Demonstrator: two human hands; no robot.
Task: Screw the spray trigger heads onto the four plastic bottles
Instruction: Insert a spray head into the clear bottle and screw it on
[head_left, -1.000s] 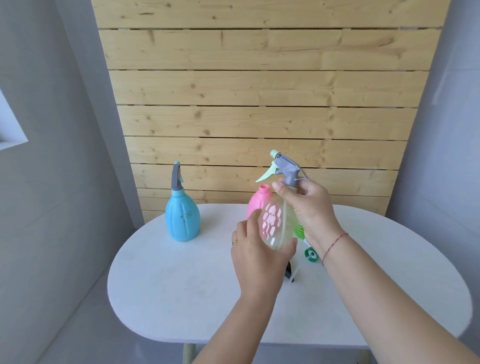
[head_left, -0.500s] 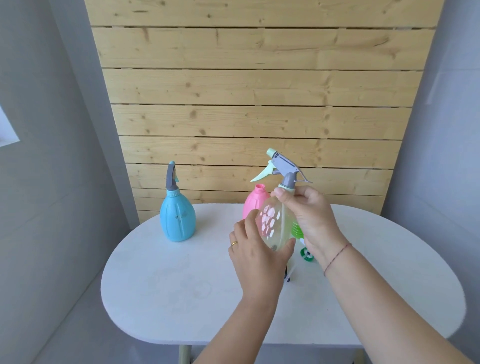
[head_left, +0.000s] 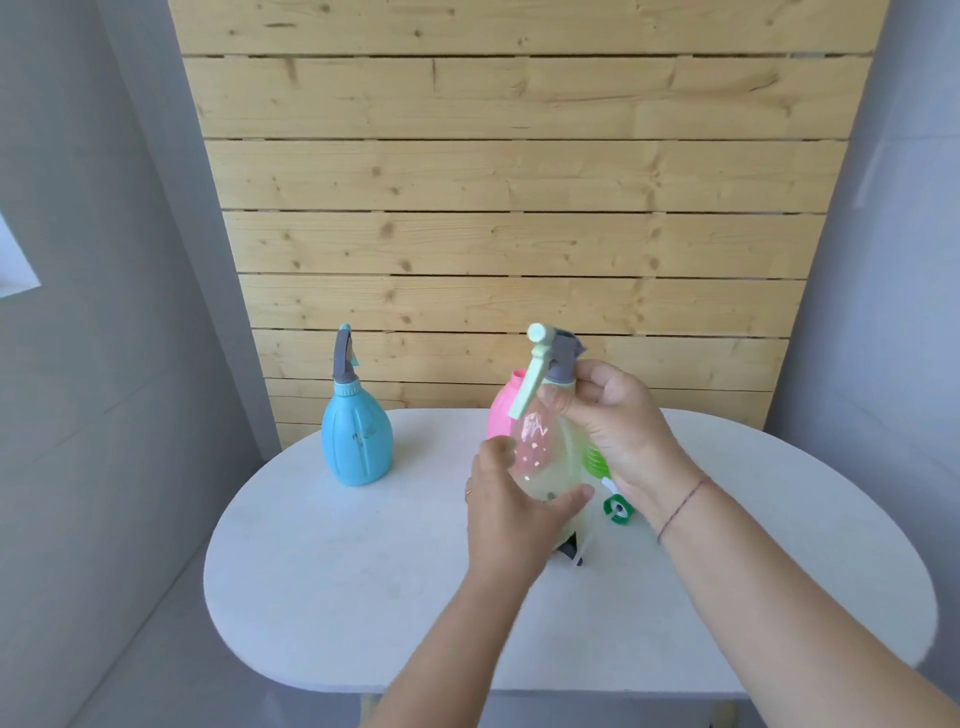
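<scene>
Right hand (head_left: 618, 431) fingers pinch the collar of a grey and mint spray trigger head (head_left: 550, 364) atop a clear plastic bottle (head_left: 545, 462), while the left hand (head_left: 511, 514) cups the bottle's lower body, both held above the white oval table (head_left: 363, 597). Half a second ago the mint lever pointed off to the left; now it swings round to face the camera, hanging down across the bottle's shoulder, a sign that the head has been rotated on the neck. That turn suggests the thread is being run down, though whether the collar is fully seated cannot be told from here.

Nothing appears to fill the clear bottle; only light patches and colours from behind show through its wall. To the left, well apart, a blue bottle (head_left: 357, 441) stands upright on the table with its grey trigger head (head_left: 344, 353) already fitted. Behind the held bottle, a pink bottle (head_left: 501, 410) stands with its neck open and no head on it, its contents hidden by the opaque wall. A green bottle (head_left: 592, 457) is largely hidden behind the right hand. A loose green trigger head (head_left: 618, 506) lies on the table beside the right wrist, and a dark part (head_left: 569, 551), too hidden to name, lies below the left hand. By this count, one bottle looks finished, one is in hand, and two await heads.
</scene>
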